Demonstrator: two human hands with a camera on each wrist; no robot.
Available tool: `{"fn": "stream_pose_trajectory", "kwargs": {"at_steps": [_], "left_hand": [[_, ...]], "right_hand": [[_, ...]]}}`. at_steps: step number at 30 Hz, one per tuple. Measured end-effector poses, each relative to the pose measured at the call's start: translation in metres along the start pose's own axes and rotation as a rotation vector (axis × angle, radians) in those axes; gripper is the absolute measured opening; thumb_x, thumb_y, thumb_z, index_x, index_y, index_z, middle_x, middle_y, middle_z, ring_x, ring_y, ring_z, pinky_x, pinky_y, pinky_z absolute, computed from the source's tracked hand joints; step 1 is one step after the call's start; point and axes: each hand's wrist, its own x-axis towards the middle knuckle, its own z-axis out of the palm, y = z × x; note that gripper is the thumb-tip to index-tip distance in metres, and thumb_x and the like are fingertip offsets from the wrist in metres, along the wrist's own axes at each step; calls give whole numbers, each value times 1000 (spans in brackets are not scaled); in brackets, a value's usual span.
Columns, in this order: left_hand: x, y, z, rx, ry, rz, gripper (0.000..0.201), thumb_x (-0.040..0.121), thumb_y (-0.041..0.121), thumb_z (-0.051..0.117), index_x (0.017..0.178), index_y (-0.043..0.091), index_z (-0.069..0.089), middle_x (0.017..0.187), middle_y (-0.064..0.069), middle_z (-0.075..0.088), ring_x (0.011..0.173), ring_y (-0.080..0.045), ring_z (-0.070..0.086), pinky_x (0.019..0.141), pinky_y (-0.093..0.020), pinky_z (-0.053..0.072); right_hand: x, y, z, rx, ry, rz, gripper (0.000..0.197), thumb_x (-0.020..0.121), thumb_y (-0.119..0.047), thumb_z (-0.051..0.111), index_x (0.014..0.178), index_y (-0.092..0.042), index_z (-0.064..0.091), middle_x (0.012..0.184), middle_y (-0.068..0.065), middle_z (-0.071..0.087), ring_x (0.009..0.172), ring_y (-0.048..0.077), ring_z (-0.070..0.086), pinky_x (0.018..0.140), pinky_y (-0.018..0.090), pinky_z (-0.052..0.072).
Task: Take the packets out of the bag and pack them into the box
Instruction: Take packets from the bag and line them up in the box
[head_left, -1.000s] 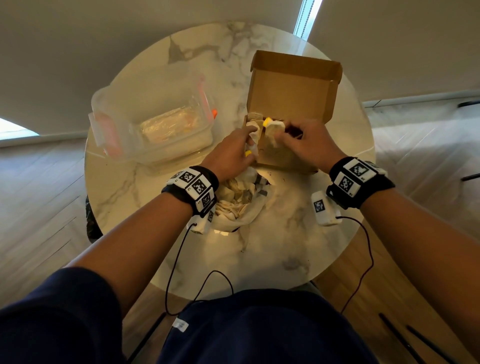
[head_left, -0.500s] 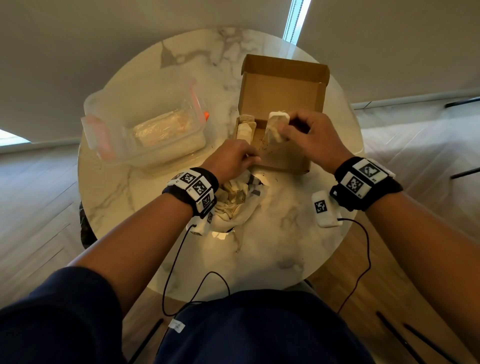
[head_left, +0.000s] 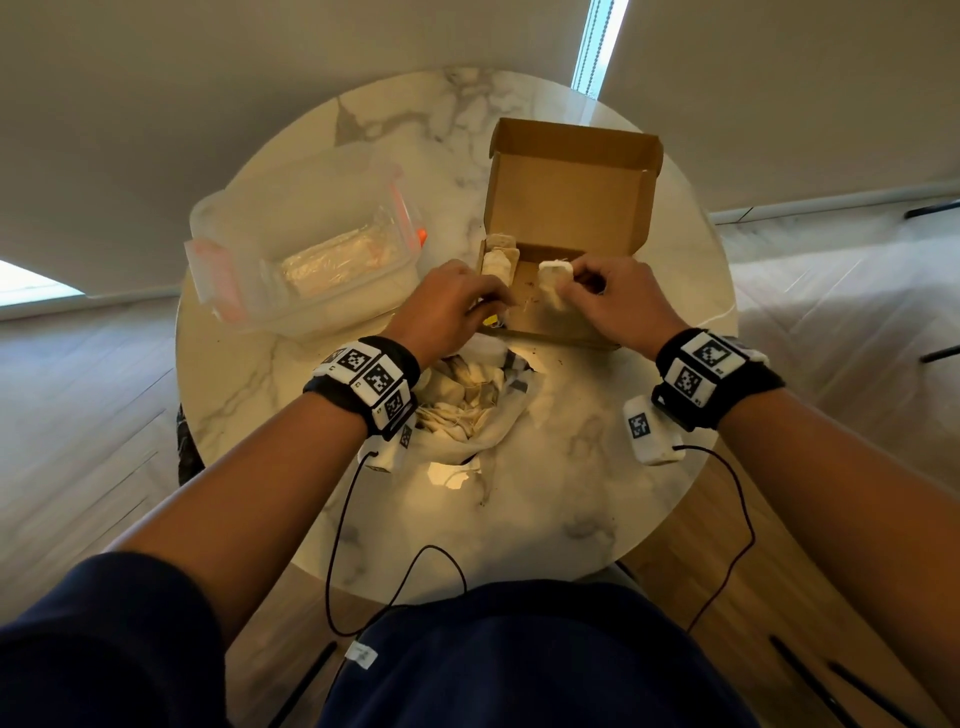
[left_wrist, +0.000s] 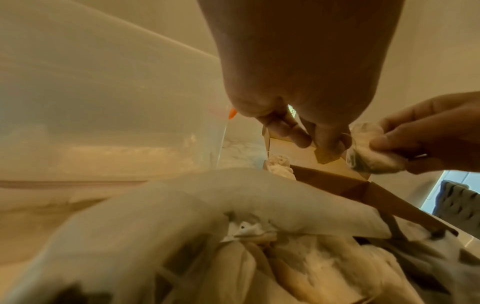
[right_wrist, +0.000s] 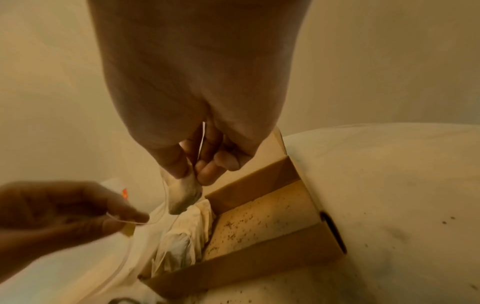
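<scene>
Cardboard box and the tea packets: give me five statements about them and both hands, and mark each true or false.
1. The cardboard box stands with its lid open. True.
2. The right hand pinches a packet over the box. True.
3. The box holds no packets yet. False: a few packets already stand at its left end.
4. The left hand lies flat on the table. False: its fingers pinch a string with a yellow tag at the box's near left corner.
5. The bag near the person has no packets left in it. False: many packets show in its open mouth.
</scene>
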Motion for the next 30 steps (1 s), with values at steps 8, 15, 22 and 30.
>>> {"fn": "stream_pose_trajectory", "kwargs": {"at_steps": [8,15,22,30], "left_hand": [[1,8,-2,-149,63,36,12,94,18,65,106,17,67,101,3,66,90,-7,61,80,-23,53],[1,10,1,-192,158,-18,9,92,17,68,100,13,66,94,2,65,84,-9,59,75,-23,51],[4,5,11,-212,143,-94,12,96,19,60,107,21,66,98,8,66,86,-5,60,78,-21,51],[0,-9,38,-46,-50,-204,18,93,26,58,107,23,70,104,2,62,91,-14,57,81,-29,49]], "right_hand": [[0,-12,20,-5,-162,-114,18,97,-33,63,101,-18,72,87,0,69,81,17,63,78,45,54],[7,-16,21,8,-178,-118,17,95,-37,64,101,-23,71,89,-6,68,83,11,62,78,41,56],[18,-5,29,10,-115,-86,20,97,-37,60,102,-21,70,90,-5,68,83,13,62,77,37,54],[46,17,42,17,27,85,20,95,-33,64,109,-20,72,99,-3,71,90,11,64,83,29,53]]}}
